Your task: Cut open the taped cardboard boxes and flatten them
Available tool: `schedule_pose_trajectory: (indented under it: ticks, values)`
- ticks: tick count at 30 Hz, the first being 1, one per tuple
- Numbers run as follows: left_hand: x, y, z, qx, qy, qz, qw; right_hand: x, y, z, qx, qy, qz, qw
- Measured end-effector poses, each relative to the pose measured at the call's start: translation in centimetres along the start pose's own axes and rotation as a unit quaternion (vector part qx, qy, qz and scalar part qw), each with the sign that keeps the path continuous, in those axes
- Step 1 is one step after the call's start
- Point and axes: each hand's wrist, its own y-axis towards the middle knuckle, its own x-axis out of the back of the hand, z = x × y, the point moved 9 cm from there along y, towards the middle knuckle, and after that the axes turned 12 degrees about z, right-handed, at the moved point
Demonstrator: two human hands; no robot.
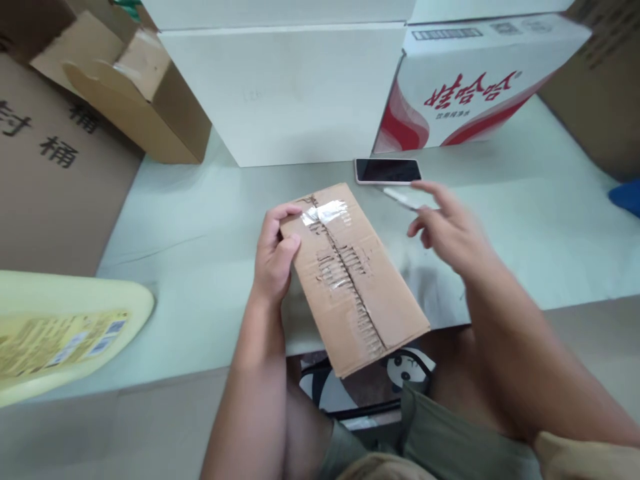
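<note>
My left hand (276, 257) grips the upper left edge of a flat brown cardboard box (377, 273), thumb on top and fingers curled round the side. The box is tilted and held over the table's front edge. Clear tape (333, 212) crosses its seam near the far end, and torn strips mark the cardboard along the seam. To the right, my right hand (447, 227) is over the table with its index finger stretched out. A slim white tool, like a pen or craft knife (396, 197), runs into its other fingers. Just beyond lies a phone (389, 171) with a dark screen.
White cartons (295, 100) and a red-and-white printed carton (465, 87) stand along the back of the pale green table (520, 253). Brown cartons (55, 180) and an open cardboard box (165, 113) are at left. A yellow-green labelled container (120, 300) is at near left.
</note>
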Motion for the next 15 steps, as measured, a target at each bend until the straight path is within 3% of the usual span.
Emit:
schedule_pose_trajectory:
  ticks: [2,5,7,10,15]
  values:
    - [-0.2,-0.1,-0.1,-0.007,0.01,0.012,1.0,1.0,-2.3,3.3,0.093,0.141,-0.016,0.985]
    - [-0.4,-0.1,-0.3,-0.021,0.019,0.018,0.999,0.1,-6.3,8.2,0.216,0.187,0.03,0.958]
    - [-0.3,-0.1,-0.2,-0.026,0.025,0.008,0.999,-1.5,-8.2,10.3,0.262,0.155,0.063,0.951]
    - [-0.2,-0.1,-0.2,-0.036,0.043,-0.007,0.998,-3.9,-9.1,11.4,0.276,0.047,0.083,0.956]
    - [-0.5,0.0,-0.4,-0.032,0.048,0.005,0.998,-4.5,-8.9,12.4,0.298,-0.101,0.016,0.949]
